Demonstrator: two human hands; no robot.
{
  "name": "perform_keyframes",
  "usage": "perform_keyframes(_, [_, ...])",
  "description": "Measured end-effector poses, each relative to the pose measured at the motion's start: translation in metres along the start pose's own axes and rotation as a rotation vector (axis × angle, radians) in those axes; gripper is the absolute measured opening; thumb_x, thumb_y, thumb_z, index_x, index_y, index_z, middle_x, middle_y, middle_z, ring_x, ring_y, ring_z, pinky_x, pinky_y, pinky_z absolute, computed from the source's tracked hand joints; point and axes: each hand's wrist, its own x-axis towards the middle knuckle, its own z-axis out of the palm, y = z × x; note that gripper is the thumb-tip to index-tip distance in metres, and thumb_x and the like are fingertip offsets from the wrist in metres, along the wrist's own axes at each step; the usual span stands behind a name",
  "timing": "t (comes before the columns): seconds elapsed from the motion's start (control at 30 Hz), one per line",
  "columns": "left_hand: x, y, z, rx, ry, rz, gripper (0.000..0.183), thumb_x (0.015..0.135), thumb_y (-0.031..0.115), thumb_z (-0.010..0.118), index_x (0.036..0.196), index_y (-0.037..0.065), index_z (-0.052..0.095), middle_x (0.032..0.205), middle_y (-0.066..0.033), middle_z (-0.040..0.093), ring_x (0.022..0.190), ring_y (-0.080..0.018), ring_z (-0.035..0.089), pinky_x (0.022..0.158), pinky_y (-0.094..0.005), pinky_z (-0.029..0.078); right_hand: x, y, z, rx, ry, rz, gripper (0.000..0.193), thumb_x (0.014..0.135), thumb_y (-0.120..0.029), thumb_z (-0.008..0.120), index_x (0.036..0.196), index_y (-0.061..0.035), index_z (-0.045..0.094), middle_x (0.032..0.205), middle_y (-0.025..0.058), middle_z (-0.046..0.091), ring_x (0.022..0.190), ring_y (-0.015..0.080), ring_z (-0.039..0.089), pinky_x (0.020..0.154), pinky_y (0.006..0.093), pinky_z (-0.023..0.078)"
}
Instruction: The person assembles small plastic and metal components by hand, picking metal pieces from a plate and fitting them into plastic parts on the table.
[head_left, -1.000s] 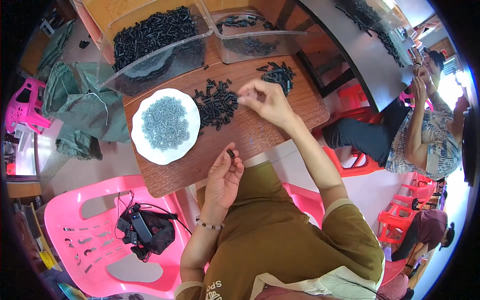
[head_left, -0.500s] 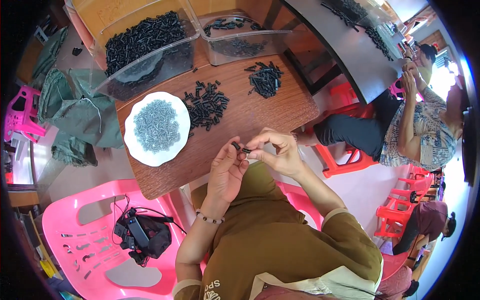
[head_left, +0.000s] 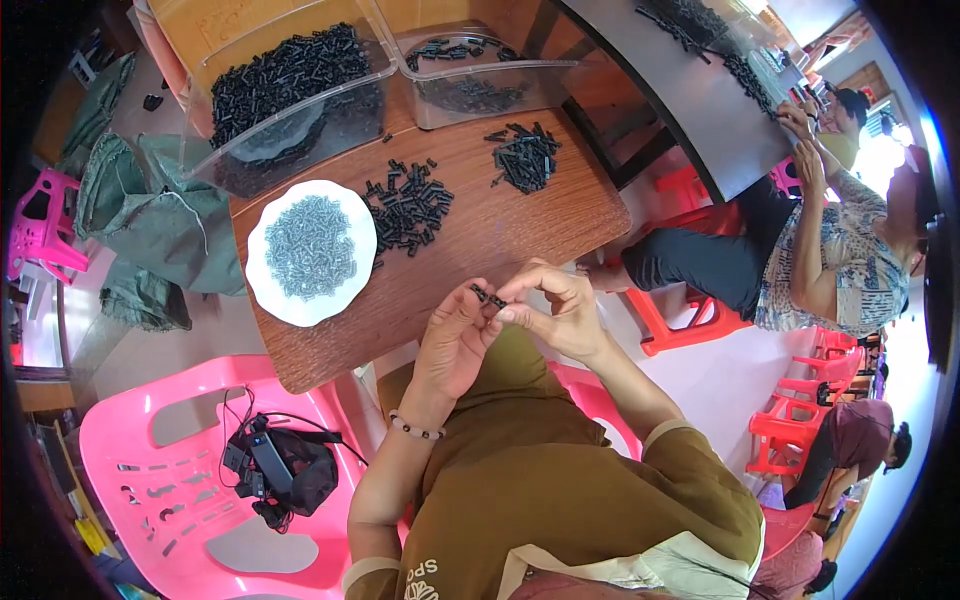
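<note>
Over the near edge of the wooden table (head_left: 480, 235), my left hand (head_left: 450, 350) pinches a small black tubular piece (head_left: 479, 293) between thumb and fingers. My right hand (head_left: 562, 308) grips another small black piece (head_left: 498, 301) at its fingertips. The two pieces meet end to end, or nearly so; whether they are joined I cannot tell. Just beyond my hands lies a loose pile of black tubular pieces (head_left: 410, 205). Left of it, a white scalloped plate (head_left: 262, 285) holds many small transparent pieces (head_left: 310, 245). A tighter heap of black pieces (head_left: 525, 158) sits farther right.
Two transparent plastic bins stand at the back: the left bin (head_left: 350, 115) is full of black pieces, the right bin (head_left: 500, 75) holds fewer. A pink chair (head_left: 130, 430) carries a black bag with cables (head_left: 290, 470). At right, another person (head_left: 830, 260) works at a dark table (head_left: 690, 110).
The two black pieces have come closer together, now in line between my fingertips. The other person's hands at right have moved up toward the dark table.
</note>
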Motion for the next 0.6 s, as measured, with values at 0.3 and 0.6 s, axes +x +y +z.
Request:
perform_keyframes(0.3, [0.006, -0.003, -0.012, -0.042, -0.051, -0.025, 0.023, 0.086, 0.021, 0.066, 0.106, 0.011, 0.061, 0.096, 0.0016, 0.063, 0.084, -0.0091, 0.06, 0.075, -0.0219, 0.051, 0.003, -0.006, -0.001, -0.21, -0.016, -0.222, 0.014, 0.072, -0.002, 0.077, 0.082, -0.0033, 0.067, 0.08, 0.0057, 0.067, 0.076, 0.0168, 0.06, 0.073, 0.0304, 0.044])
perform_keyframes(0.6, [0.011, -0.011, -0.02, -0.199, -0.083, -0.074, 0.028, 0.083, 0.02, 0.07, 0.109, 0.013, 0.061, 0.098, 0.0018, 0.062, 0.091, -0.0113, 0.059, 0.082, -0.0258, 0.05, 0.002, -0.003, -0.002, -0.313, -0.014, -0.317, 0.012, 0.071, -0.004, 0.077, 0.079, -0.004, 0.068, 0.078, 0.0066, 0.068, 0.073, 0.0194, 0.062, 0.07, 0.0314, 0.043])
